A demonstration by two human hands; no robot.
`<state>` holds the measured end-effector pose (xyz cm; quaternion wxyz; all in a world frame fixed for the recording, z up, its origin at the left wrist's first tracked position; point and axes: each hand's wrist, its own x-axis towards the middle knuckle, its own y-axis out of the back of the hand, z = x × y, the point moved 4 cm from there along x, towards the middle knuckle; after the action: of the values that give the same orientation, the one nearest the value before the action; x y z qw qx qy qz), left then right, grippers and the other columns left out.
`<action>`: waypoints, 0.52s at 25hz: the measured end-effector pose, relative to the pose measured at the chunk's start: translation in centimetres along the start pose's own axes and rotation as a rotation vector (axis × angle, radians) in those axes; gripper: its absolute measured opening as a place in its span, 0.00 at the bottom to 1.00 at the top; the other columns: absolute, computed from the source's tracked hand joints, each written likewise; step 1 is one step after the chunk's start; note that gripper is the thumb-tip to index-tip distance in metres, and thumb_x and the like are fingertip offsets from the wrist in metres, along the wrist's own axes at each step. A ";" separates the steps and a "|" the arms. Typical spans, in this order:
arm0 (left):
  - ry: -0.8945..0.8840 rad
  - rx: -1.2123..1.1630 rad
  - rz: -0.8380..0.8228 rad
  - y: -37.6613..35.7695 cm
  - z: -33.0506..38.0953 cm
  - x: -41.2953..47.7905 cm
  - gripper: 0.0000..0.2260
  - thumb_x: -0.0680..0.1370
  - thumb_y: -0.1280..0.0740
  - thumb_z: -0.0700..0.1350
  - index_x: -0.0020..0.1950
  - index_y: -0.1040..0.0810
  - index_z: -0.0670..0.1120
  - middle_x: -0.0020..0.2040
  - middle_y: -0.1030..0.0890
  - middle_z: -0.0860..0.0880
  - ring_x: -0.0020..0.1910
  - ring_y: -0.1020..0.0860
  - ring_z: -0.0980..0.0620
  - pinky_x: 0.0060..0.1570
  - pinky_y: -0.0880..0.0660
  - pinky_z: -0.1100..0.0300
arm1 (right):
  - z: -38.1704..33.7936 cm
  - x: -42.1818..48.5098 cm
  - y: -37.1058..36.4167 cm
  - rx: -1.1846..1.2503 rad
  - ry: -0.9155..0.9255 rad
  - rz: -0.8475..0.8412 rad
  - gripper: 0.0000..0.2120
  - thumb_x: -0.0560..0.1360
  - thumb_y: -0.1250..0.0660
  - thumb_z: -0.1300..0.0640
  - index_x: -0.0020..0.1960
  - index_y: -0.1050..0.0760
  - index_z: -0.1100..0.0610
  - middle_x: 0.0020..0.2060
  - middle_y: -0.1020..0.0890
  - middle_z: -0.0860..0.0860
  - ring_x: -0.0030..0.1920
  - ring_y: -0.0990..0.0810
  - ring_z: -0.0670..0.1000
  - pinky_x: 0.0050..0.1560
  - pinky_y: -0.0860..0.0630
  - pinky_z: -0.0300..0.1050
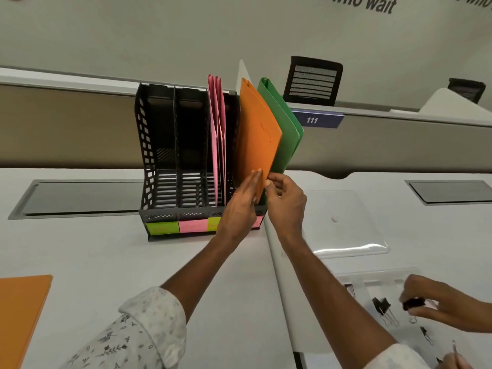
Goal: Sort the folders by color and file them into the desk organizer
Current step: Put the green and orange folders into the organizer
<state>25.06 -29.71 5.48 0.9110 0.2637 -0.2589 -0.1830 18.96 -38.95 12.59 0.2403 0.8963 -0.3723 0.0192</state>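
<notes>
Two hands are meeting at the lower end of one orange folder, which is standing on end at the rightmost slot of the black desk organizer. Its long axis is running nearly upright, with the top leaning slightly left. The left hand is lying against the folder's left face with its fingers straight. The right hand is pinching the folder's lower edge between thumb and curled fingers. The hands are hiding the folder's bottom, so I cannot tell whether it is seated in the slot. A green folder is standing just behind it, fanning out to the right. Pink folders are standing upright in the third slot, and the two left slots are showing only bare plastic. Green and pink sticky notes are lining the organizer's front lip. A second orange folder is lying flat on the desk, well to the left. At lower right, another person's hand is handling black binder clips.
</notes>
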 end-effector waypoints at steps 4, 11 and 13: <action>-0.019 -0.040 -0.036 0.5 0.6 -0.5 0.30 0.83 0.39 0.34 0.83 0.45 0.47 0.81 0.37 0.47 0.80 0.38 0.49 0.75 0.34 0.43 | -0.4 -1.3 0.1 0.010 -0.026 0.036 0.14 0.82 0.33 0.56 0.66 0.21 0.57 0.59 0.15 0.52 0.58 0.16 0.50 0.56 0.24 0.34; 0.045 -0.020 -0.043 3.2 -0.2 -7.0 0.27 0.84 0.41 0.35 0.82 0.43 0.48 0.82 0.38 0.52 0.81 0.43 0.55 0.79 0.39 0.50 | 0.5 -8.4 -0.5 0.016 -0.058 0.064 0.15 0.83 0.36 0.57 0.69 0.23 0.51 0.64 0.18 0.48 0.64 0.20 0.48 0.62 0.30 0.36; 0.081 0.011 -0.055 4.9 -1.3 -10.7 0.27 0.84 0.41 0.36 0.82 0.43 0.48 0.82 0.39 0.52 0.81 0.44 0.56 0.80 0.41 0.52 | 1.1 -11.3 -1.3 0.000 -0.069 0.034 0.15 0.83 0.36 0.59 0.69 0.23 0.52 0.64 0.18 0.48 0.65 0.20 0.47 0.61 0.32 0.29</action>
<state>18.19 -20.32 3.33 0.9138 0.2831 -0.2155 -0.1958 11.45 -31.21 8.67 0.2269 0.8900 -0.3955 -0.0078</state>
